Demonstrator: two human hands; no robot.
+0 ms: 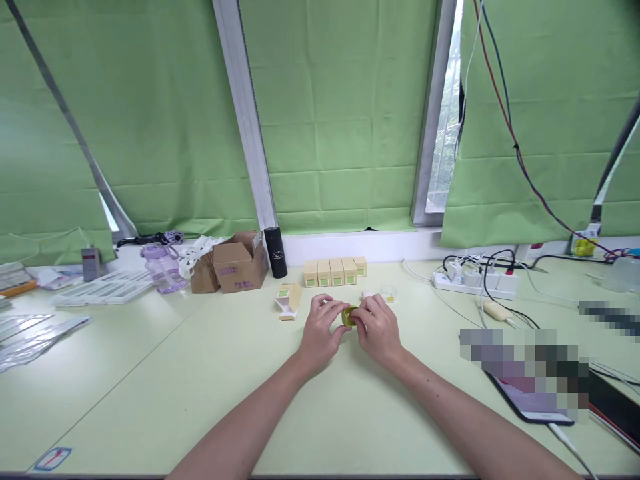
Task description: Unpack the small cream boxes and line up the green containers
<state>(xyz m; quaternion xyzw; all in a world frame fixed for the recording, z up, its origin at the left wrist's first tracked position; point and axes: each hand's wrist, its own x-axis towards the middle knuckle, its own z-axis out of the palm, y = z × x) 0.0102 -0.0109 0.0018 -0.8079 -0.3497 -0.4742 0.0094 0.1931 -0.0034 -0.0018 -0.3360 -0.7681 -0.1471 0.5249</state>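
Between my two hands, above the pale table, is a small yellow-green round container (pixel 349 317). My left hand (pixel 323 330) grips its left side with thumb and fingers. The fingers of my right hand (pixel 379 328) are pinched at its right rim and partly cover it. What lies inside is too small to make out. Just beyond my right hand sits a small clear dish (pixel 389 293) with something yellow in it. To the left, a small cream box (pixel 289 301) lies with its flap open. Several closed cream boxes (pixel 330 273) with green labels stand in a row behind.
A cardboard carton (pixel 240 267), a black cylinder (pixel 275 253) and a purple water bottle (pixel 164 268) stand at the back left. A white power strip (pixel 475 283) with tangled cables lies at right. Nearer is a charging tablet (pixel 530 400). Plastic sleeves (pixel 40 333) lie far left.
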